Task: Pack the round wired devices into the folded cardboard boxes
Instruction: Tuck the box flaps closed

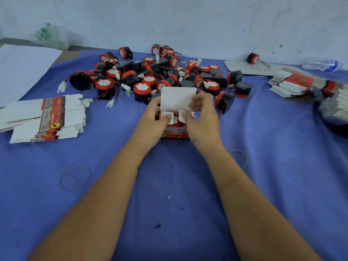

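Closing flaps on a small red box [176, 133] at the middle of the blue worktop [273, 176].

I see my left hand [153, 121] with its grip curled round the box's left side, thumb pressing one small white side flap down, while my right hand [202, 114] pinches the tall white lid flap with its fingers and its thumb presses the other side flap. One round red-and-black device [176, 120] sits inside the box, partly hidden by the flaps. Just beyond lies a heap of such devices [160, 76], too many and too tangled to count; one lone device [252, 58] rests near the wall. Flat box stacks lie left [47, 117] and right [293, 82]. Two rubber bands [74, 177] lie on open cloth near my forearms. A plastic bottle [320, 65] lies far right.
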`<state>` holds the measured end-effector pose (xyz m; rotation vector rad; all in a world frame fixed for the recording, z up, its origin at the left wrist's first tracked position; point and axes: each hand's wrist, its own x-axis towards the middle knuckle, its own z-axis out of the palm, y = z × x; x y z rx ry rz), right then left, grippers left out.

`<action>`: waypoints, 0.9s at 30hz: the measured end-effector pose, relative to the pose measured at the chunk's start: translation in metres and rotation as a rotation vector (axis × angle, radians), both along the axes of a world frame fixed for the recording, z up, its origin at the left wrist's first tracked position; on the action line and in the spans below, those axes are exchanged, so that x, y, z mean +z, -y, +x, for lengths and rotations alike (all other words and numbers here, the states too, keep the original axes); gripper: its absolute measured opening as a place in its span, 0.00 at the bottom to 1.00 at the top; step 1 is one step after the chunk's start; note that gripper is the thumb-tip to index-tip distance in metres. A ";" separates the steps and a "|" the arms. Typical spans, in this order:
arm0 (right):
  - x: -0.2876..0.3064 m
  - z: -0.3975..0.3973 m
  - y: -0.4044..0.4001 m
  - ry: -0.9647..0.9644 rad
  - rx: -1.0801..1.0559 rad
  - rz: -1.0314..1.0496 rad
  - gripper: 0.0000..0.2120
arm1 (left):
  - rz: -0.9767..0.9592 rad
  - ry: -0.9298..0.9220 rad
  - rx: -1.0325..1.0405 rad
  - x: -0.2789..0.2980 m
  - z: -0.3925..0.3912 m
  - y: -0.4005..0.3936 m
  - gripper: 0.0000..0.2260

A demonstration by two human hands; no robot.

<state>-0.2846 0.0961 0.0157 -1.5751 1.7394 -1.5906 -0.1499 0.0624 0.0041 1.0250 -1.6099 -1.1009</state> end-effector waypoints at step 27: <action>0.004 -0.032 -0.012 -0.060 0.334 0.268 0.26 | -0.081 0.234 -0.130 0.004 0.047 0.003 0.12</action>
